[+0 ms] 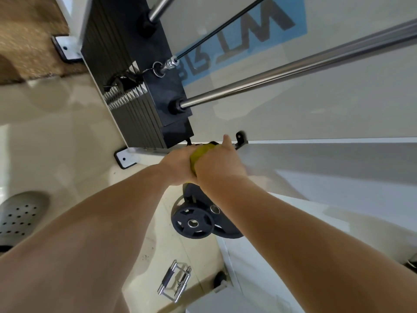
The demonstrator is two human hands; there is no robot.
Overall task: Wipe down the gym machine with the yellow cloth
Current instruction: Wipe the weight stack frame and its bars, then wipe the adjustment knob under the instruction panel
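Both hands meet just above mid-frame with the cloth (199, 154) bunched between them. The left hand (178, 164) closes its grip on it from 9 o'clock, and the right hand (217, 162) wraps it from 3 o'clock with one digit sticking out toward 12. The cloth is a tight wad, not spread flat, and sits just at the lower edge of the machine (293, 114). Whether it touches that edge cannot be told.

No wet streaks or clean patches show, so what has been wiped cannot be read. With the cloth balled up and held off any broad face, this looks like regathering rather than a wiping stroke. The pale panel, the stack (135, 105), the rods (293, 66) and the frame may all be left to do.

A black hook (240, 135) juts out right at 1 o'clock of the hands, and the stack's lower corner is close at 11. The cable (214, 30) and its ring cross the stack top, where the cloth could catch.

The widest free sweep is across the panel toward 2 and 3 o'clock. On the floor (67, 143) lie plates (191, 222) at 6, a chrome handle (174, 280) farther down, and a shoe (20, 213) at 8.
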